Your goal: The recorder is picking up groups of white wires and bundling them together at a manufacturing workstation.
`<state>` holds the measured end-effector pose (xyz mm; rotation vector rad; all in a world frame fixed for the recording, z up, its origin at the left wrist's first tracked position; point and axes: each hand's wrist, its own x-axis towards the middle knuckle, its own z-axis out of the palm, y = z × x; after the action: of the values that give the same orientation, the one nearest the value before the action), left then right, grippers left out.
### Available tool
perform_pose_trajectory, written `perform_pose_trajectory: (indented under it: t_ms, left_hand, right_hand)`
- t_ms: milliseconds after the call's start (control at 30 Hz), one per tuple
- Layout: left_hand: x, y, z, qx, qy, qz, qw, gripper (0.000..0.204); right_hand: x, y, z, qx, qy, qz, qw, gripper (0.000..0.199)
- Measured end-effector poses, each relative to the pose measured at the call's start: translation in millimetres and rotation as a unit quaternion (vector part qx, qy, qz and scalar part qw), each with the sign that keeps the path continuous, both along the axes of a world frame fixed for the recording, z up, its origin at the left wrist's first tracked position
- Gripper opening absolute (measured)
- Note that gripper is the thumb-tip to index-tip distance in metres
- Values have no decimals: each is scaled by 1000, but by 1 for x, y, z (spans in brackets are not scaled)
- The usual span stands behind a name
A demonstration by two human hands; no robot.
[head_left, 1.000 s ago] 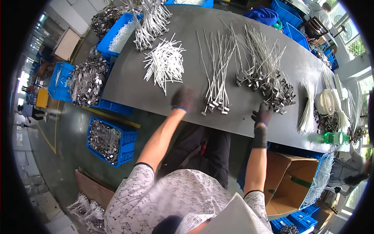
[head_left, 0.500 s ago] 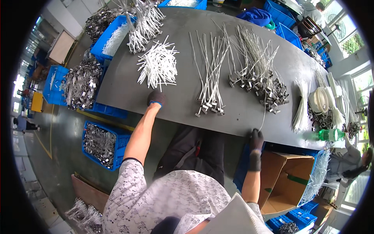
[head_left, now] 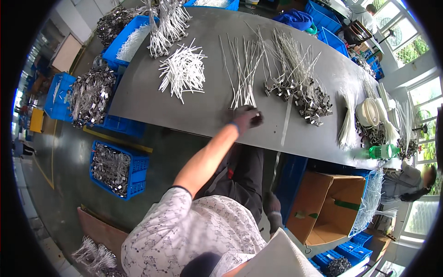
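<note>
My left hand [head_left: 247, 116], in a dark glove, reaches across to the near end of a small bunch of thin wires with white sleeves [head_left: 243, 78]. It covers their metal end pieces, and its fingers are too blurred to read. Low beside my lap, my gloved right hand [head_left: 272, 203] is closed on a long thin wire [head_left: 277, 168], which shows as a pale blurred streak running up over the table edge towards the larger heap of wires with dark metal clips [head_left: 304, 94]. White tubes [head_left: 182, 71] lie in a loose pile on the left of the table.
The dark table [head_left: 207, 27] curves before me. Bundled wires [head_left: 166, 27] stand far left; pale strands [head_left: 348, 120] and a green bottle [head_left: 384, 151] lie right. A cardboard box [head_left: 318, 207] stands below right, a blue crate of parts [head_left: 117, 168] on the left floor.
My left hand has moved right, from beside the white tubes to the small bunch. My right hand has drawn back and down off the table edge, pulling the wire along.
</note>
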<state>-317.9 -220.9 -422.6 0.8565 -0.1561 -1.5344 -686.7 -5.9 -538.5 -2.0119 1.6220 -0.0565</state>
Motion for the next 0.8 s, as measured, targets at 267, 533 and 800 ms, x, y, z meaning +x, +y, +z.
perform_pose_trajectory:
  t_ms: [267, 533, 800]
  left_hand:
    - [-22, -32, 39, -86, -176, 218, 956, 15]
    - [-18, -9, 21, -94, -333, -52, 937, 18]
    - [-56, 16, 16, -85, -303, -33, 949, 26]
  right_hand:
    - [-4, -33, 25, 69, 165, 39, 983, 23]
    - [-34, -8, -17, 58, 116, 74, 989, 24]
    - [92, -107, 107, 37, -379, -146, 913, 29]
